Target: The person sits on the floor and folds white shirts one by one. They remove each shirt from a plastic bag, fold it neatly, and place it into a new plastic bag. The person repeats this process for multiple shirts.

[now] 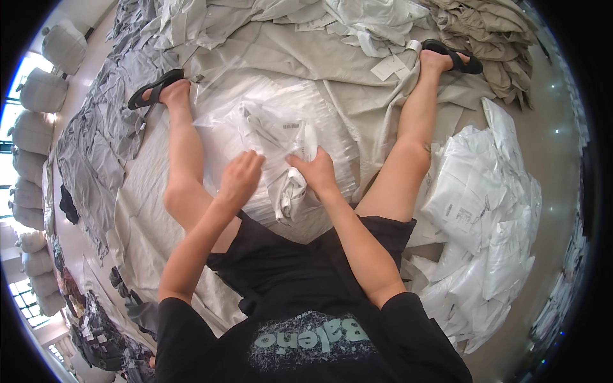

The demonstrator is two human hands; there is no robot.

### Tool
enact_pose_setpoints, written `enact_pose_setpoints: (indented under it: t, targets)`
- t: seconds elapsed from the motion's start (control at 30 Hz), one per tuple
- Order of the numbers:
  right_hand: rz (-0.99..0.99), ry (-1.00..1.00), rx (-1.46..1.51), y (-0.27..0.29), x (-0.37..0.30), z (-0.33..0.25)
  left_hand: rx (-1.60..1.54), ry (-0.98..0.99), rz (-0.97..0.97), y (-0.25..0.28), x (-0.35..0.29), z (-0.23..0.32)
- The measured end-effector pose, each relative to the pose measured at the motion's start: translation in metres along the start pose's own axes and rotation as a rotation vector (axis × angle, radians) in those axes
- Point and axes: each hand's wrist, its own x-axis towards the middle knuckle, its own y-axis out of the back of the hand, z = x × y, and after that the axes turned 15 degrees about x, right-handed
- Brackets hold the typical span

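Between my spread legs lies a stack of clear plastic bags. On top of it, a folded light grey garment is partly inside a clear bag, its near end sticking out toward me. My right hand is closed on the garment and the bag's edge, thumb on top. Just left of the garment, my left hand has its fingers curled together by the plastic; whether they pinch the bag's edge is hard to make out. A printed barcode label shows on the bag.
Heaps of loose grey garments lie at the left and far side, with brown ones at the far right. A pile of filled plastic packages sits to my right. Beige cloth covers the floor. Large sacks line the left wall.
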Motion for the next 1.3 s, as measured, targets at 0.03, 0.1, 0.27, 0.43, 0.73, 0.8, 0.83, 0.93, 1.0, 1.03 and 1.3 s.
enact_pose_setpoints:
  t: [0.03,0.1,0.27,0.43,0.73,0.8,0.83,0.93,1.0,1.03,1.3]
  targets:
    - [0.005,0.041,-0.05,-0.002,0.001,-0.001,-0.059,-0.033,0.009,0.004,0.003,0.013]
    - [0.003,0.077,-0.175,-0.009,0.0,-0.006,-0.12,-0.108,0.023,0.01,0.02,0.03]
    - [-0.03,0.19,-0.108,-0.013,0.003,-0.016,-0.175,-0.038,0.099,-0.004,0.008,0.03]
    - [-0.106,0.06,0.336,-0.009,0.007,-0.023,-0.243,0.297,-0.098,0.002,-0.008,0.016]
    - [0.057,0.331,-0.294,-0.006,0.025,-0.061,-0.579,0.485,-0.078,-0.03,-0.03,0.045]
    - [0.002,0.261,-0.397,-0.005,0.031,-0.079,-0.43,0.495,-0.006,-0.028,-0.015,0.034]
    - [-0.018,0.341,-0.398,-0.007,0.041,-0.076,-0.403,0.454,-0.052,-0.035,-0.01,0.029]
    - [-0.175,0.544,-0.489,-0.004,0.086,-0.043,-0.305,0.457,-0.217,-0.067,-0.004,0.027]
    - [-0.168,0.647,-0.827,-0.004,0.091,-0.028,-0.326,0.504,-0.226,-0.072,-0.006,0.028]
    - [-0.164,0.694,-0.995,-0.006,0.088,-0.024,-0.338,0.528,-0.235,-0.073,-0.01,0.029]
    - [-0.534,0.908,-1.236,-0.017,0.035,-0.011,-0.168,0.465,-0.364,-0.05,-0.03,0.034]
